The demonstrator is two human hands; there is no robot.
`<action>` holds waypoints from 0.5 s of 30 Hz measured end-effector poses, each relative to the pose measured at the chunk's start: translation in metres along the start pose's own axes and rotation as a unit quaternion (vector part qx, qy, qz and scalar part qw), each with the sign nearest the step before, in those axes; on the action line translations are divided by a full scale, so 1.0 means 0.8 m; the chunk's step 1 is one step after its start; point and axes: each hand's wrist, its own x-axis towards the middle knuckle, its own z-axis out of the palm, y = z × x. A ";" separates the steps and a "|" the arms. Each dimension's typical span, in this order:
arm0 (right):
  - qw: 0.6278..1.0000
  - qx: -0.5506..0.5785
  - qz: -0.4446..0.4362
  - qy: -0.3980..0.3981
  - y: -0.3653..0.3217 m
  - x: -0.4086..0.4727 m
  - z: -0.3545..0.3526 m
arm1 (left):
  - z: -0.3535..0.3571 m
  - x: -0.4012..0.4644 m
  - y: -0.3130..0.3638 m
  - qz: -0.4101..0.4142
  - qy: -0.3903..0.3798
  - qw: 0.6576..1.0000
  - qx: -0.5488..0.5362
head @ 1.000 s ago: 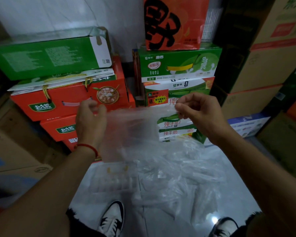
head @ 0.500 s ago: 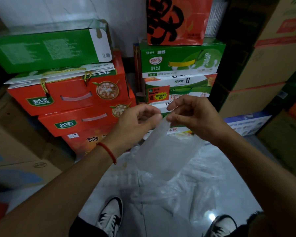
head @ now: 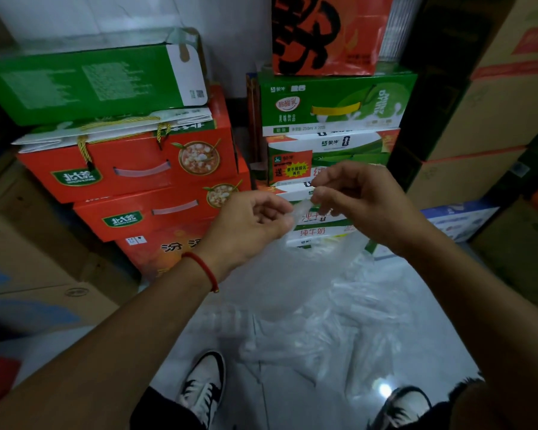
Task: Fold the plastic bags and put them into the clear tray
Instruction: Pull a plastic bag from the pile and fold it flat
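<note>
A clear plastic bag (head: 305,268) hangs folded in half in front of me. My left hand (head: 249,221) and my right hand (head: 361,203) pinch its top edge close together, fingers curled. Below on the floor lies a pile of several more clear plastic bags (head: 354,318). The clear tray (head: 224,318) sits on the floor left of that pile, faint and partly hidden behind the held bag.
Red gift boxes (head: 137,169) are stacked at the left and green and white drink cartons (head: 333,107) behind the hands. Brown cardboard boxes (head: 494,113) rise at the right and at the left. My two shoes (head: 204,389) stand on the white floor tiles.
My hands came together from a wide spread, doubling the bag over. Since half a second ago they hold the top edge nearly still, a little apart.
</note>
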 end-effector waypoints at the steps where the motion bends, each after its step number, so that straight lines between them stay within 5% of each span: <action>1: 1.000 -0.005 0.013 -0.007 0.000 -0.001 0.001 | -0.001 0.000 0.002 -0.003 0.012 1.000 -0.016; 9: 0.999 -0.033 -0.042 -0.007 -0.006 -0.006 0.018 | -0.003 -0.004 0.007 -0.061 -0.021 0.996 -0.067; 15: 0.993 -0.079 -0.035 -0.085 -0.009 -0.009 0.017 | -0.003 -0.004 0.007 0.010 0.009 0.999 -0.046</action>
